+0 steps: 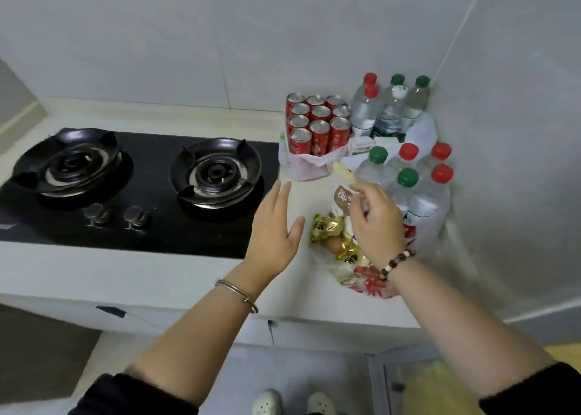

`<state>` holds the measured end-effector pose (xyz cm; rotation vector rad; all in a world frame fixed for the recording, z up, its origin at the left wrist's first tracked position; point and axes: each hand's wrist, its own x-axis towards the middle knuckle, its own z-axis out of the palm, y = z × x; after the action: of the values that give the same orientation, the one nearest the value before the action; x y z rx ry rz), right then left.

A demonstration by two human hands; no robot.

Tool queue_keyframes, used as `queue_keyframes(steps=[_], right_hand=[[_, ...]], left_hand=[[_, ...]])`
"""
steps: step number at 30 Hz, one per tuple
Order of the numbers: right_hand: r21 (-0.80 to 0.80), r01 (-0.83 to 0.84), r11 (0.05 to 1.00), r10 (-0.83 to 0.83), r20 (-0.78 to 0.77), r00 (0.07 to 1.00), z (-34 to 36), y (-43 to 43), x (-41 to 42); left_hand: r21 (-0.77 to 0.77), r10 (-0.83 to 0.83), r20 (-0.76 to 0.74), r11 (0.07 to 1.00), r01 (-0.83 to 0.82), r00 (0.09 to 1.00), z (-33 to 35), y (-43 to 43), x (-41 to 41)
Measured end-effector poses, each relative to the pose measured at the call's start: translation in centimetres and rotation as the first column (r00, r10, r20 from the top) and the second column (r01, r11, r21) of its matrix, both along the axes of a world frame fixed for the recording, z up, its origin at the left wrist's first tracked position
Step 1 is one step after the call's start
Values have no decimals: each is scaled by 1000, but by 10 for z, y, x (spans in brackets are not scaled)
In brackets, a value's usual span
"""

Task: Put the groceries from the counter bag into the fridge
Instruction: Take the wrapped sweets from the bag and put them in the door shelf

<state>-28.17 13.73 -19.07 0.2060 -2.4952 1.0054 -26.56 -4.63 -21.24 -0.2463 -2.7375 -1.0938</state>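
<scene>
Fingers [356, 191] of right hand [375, 222] pinch bag [361, 277] near counter edge [314, 311].

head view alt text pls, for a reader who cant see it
A person's right hand pinches a small pale item above a clear grocery bag on a white counter, with the open left hand spread beside it. Behind stand red cans and water bottles; a black two-burner gas hob lies to the left.
</scene>
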Motion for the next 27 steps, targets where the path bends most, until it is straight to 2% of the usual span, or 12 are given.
queue_keyframes(steps=[3, 6, 10, 13, 16, 18, 22, 24, 27], right_hand=[[6, 92, 996, -92, 110, 990, -15, 23, 2], [135, 79, 988, -118, 307, 944, -32, 37, 5], [376, -25, 926, -167, 470, 867, -48, 43, 9], [545, -162, 822, -140, 470, 872, -49, 40, 7], [684, -374, 627, 13, 470, 882, -48, 32, 2], [710, -465, 528, 92, 497, 863, -49, 28, -1], [746, -538, 393, 90, 551, 830, -59, 31, -4], [764, -540, 353, 108, 540, 835, -69, 35, -2], [780, -514, 357, 169, 487, 857, -79, 38, -4]], left_hand=[[75, -110, 138, 992, 100, 984, -24, 13, -9], [170, -146, 297, 981, 98, 944, -40, 25, -19], [87, -210, 326, 977, 192, 922, -65, 32, -37], [4, -212, 364, 974, 226, 907, -78, 32, -52], [-81, -247, 389, 950, 300, 887, -80, 35, -64], [-98, -269, 394, 939, 331, 879, -79, 38, -72], [-119, -278, 453, 923, 366, 847, -81, 45, -81], [-190, -273, 433, 904, 382, 859, -84, 50, -84], [-249, -252, 378, 899, 360, 891, -88, 53, -87]])
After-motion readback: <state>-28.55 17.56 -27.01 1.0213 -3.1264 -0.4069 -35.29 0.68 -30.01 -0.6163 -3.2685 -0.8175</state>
